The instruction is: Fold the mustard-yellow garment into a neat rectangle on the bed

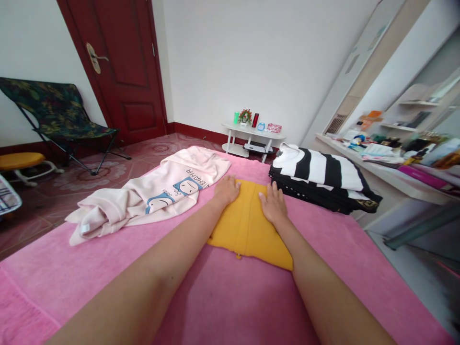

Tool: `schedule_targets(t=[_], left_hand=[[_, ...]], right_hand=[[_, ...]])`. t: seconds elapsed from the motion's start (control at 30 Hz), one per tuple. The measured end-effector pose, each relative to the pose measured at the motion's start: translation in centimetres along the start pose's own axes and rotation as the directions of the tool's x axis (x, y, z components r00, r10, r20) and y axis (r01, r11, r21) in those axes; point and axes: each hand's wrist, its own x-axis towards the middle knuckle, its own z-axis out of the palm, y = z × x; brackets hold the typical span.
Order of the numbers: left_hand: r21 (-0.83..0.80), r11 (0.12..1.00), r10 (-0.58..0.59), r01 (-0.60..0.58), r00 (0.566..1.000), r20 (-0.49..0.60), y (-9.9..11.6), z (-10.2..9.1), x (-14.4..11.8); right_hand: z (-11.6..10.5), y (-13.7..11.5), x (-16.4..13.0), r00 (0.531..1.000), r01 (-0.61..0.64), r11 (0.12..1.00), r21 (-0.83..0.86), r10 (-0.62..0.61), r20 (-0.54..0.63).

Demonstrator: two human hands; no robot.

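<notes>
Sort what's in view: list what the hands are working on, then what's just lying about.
In hand:
yellow garment, flat under left hand and right hand
pink cover beneath it

Lying about:
pale sweatshirt
striped stack
folding chair
white side table

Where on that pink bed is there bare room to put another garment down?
Bare pink blanket lies near the camera, between the forearms and beside them. The far end is crowded: pale sweatshirt, yellow garment under both hands, striped stack.
</notes>
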Motion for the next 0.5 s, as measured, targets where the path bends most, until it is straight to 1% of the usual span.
schedule_targets(t=[0.1,0.17,0.2,0.27,0.37,0.43,0.5], left_hand=[[-0.002,0.996,-0.09,0.091,0.993,-0.078,-0.2,-0.3,-0.2],[-0.001,0.991,-0.129,0.13,0.985,-0.115,-0.2,-0.5,-0.3],[-0.012,0.989,-0.147,0.147,0.98,-0.132,-0.1,-0.5,-0.4],[-0.086,0.98,-0.189,0.178,0.971,-0.149,-0.1,-0.5,-0.6],[-0.267,0.943,-0.239,0.2,0.963,-0.123,-0.2,-0.5,-1.1],[-0.335,0.923,-0.237,0.189,0.966,-0.106,-0.3,-0.8,-1.7],[-0.372,0.913,-0.221,0.167,0.97,-0.106,-0.2,-1.8,-2.1]], right_hand=[[0.0,0.8,0.3,0.985,-0.129,0.986,0.103,0.139,-0.101],[-0.1,1.3,0.5,0.97,-0.192,0.971,0.14,0.21,-0.126],[-0.1,1.4,0.6,0.965,-0.205,0.968,0.144,0.225,-0.134],[-0.2,1.5,0.6,0.959,-0.212,0.964,0.159,0.237,-0.159],[-0.2,1.3,0.4,0.952,-0.202,0.945,0.259,0.251,-0.174],[-0.5,1.3,0.0,0.955,-0.186,0.923,0.336,0.25,-0.158],[-1.5,1.4,-0.2,0.966,-0.14,0.908,0.396,0.214,-0.148]])
